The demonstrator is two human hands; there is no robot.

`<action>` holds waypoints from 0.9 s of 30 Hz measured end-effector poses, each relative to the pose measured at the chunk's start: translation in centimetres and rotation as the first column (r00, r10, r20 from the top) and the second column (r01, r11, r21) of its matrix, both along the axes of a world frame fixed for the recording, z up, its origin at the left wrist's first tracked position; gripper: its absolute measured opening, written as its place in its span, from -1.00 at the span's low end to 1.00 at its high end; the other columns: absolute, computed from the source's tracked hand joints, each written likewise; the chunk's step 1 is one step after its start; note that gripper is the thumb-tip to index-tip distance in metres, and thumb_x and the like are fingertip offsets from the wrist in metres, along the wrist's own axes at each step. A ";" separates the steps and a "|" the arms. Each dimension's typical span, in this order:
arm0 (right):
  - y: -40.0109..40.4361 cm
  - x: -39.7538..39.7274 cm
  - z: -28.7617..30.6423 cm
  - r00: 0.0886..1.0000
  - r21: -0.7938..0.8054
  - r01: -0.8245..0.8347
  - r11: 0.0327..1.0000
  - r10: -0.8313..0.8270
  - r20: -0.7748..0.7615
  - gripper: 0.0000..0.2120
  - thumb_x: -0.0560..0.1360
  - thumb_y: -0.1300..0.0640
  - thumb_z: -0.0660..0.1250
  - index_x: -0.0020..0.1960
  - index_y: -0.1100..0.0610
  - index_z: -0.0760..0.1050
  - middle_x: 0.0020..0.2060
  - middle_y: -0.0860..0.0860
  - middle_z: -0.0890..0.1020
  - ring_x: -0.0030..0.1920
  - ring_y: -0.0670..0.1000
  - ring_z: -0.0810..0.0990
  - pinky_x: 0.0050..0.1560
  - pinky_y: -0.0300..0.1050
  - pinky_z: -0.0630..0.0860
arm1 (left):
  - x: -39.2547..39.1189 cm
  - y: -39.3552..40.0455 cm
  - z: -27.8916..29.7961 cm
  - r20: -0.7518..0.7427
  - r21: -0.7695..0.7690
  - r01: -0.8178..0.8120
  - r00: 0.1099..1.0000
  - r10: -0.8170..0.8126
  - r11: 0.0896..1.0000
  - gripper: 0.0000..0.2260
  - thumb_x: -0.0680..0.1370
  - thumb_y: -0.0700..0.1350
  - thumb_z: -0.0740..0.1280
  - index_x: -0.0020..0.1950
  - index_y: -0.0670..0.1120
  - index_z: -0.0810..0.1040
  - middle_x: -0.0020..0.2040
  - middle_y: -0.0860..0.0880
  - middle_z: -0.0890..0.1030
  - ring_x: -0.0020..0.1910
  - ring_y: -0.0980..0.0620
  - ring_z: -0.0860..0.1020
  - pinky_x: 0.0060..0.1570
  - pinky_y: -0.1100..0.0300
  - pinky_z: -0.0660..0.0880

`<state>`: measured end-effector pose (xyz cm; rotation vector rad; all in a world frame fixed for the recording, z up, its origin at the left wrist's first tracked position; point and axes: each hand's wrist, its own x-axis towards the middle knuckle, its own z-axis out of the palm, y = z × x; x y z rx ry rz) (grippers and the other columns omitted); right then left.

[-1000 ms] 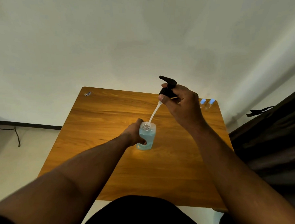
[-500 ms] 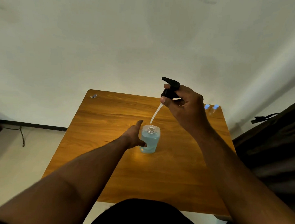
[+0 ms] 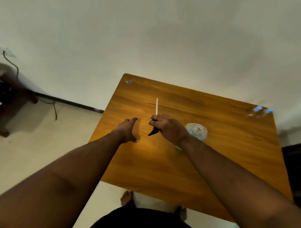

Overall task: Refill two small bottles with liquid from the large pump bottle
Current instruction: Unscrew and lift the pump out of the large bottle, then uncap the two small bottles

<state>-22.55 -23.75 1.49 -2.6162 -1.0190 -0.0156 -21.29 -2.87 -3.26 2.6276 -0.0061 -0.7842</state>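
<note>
The wooden counter (image 3: 222, 151) sits against a pale wall, and the person stands at its near edge with both arms stretched out over it. The large bottle (image 3: 198, 131) stands on the counter with its mouth open, seen from above, with pale blue liquid inside; it is just beside the right wrist, on the far right side of it. The right hand (image 3: 168, 126) has its grip closed around the black pump head (image 3: 154, 130), fingers curled over it, with the spout pointing back toward the person. The thin white tube (image 3: 156, 106) sticks out of the pump head past the fingers, pointing away over the wood. The left hand (image 3: 128, 130) hovers near the right one, its grip loose and wide, fingers spread, holding nothing. Two small bottles (image 3: 260, 111) with blue tops stand at the far right corner of the counter, blurry, well apart from the hands. A tiny scrap (image 3: 129, 81) lies at the far left corner.
</note>
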 end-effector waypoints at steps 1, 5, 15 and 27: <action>0.8 0.5 -1.6 1.000 -0.040 -0.002 0.999 0.001 -0.020 -0.67 0.46 0.37 0.33 0.21 0.23 0.54 0.20 0.23 0.56 0.21 0.22 0.54 0.12 0.15 0.55 | 0.2 1.2 -0.7 -0.018 0.016 0.003 1.000 -0.003 1.000 -0.02 0.32 -0.08 0.59 0.56 0.04 0.03 0.49 -0.15 0.25 0.41 -0.24 0.31 0.31 -0.16 0.40; 3.3 2.3 -6.8 0.996 -0.165 -0.019 0.986 0.004 -0.092 -0.67 0.51 0.31 0.27 0.27 0.22 0.49 0.29 0.22 0.48 0.31 0.22 0.43 0.14 0.16 0.52 | 1.6 4.3 -3.3 -0.054 0.057 0.057 0.997 -0.054 0.997 -0.04 0.35 -0.06 0.56 0.56 0.06 0.01 0.54 -0.11 0.15 0.47 -0.24 0.20 0.35 -0.22 0.33; 5.7 3.9 -14.1 0.975 -0.281 0.045 0.959 -0.104 -0.199 -0.71 0.57 0.16 0.19 0.28 0.18 0.38 0.27 0.15 0.34 0.31 0.14 0.29 0.11 0.04 0.50 | 5.7 4.9 -7.1 -0.082 0.114 0.218 0.974 -0.210 0.969 -0.12 0.40 -0.05 0.52 0.54 0.17 0.02 0.59 0.04 -0.04 0.55 -0.18 -0.05 0.39 -0.33 0.18; 3.3 4.3 -4.9 0.967 -0.164 0.101 0.981 -0.135 -0.216 -0.58 0.52 0.32 0.24 0.36 0.10 0.41 0.39 0.13 0.38 0.39 0.14 0.33 0.32 -0.03 0.35 | 6.6 2.0 -2.7 -0.014 0.082 0.266 0.964 -0.266 0.960 -0.15 0.39 -0.12 0.53 0.54 0.09 0.11 0.58 -0.05 0.11 0.53 -0.17 0.11 0.44 -0.17 0.23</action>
